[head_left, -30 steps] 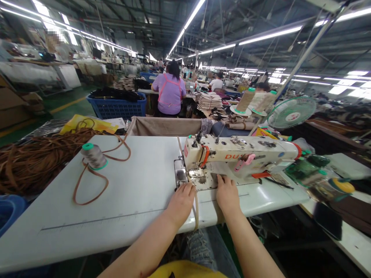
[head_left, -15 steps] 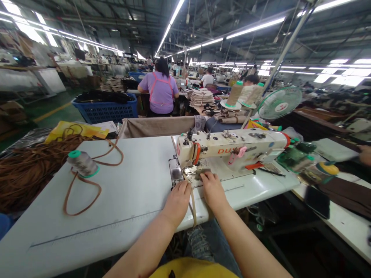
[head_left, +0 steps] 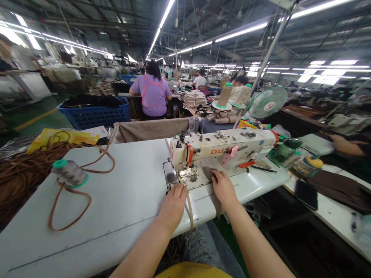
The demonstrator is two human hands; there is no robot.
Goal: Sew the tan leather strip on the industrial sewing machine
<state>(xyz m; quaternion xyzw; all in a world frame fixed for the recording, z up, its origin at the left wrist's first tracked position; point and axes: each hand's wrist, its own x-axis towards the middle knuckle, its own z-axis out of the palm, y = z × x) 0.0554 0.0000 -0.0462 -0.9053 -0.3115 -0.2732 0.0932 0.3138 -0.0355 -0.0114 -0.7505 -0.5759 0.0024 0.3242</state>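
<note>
A cream sewing machine (head_left: 223,148) stands on the white table (head_left: 121,200). A thin tan strap (head_left: 189,202) runs from under its needle toward the table's front edge and hangs over it. My left hand (head_left: 172,206) lies on the table just left of the strap, fingers curled with their tips pressed against it. My right hand (head_left: 222,188) rests on the machine bed to the right of the needle, fingertips on a small dark piece (head_left: 209,173).
A grey thread spool (head_left: 69,173) lies among loose brown straps (head_left: 72,193) at the left, beside a large strap heap (head_left: 17,177). A fan (head_left: 267,102), thread cones (head_left: 225,96), a blue basket (head_left: 92,112) and seated workers stand behind. Another person's hand (head_left: 342,143) is at far right.
My right hand has slid from near the needle back to the right along the machine bed. My left hand stays at the strap. The view has drifted, showing a neighbour's hand at right.
</note>
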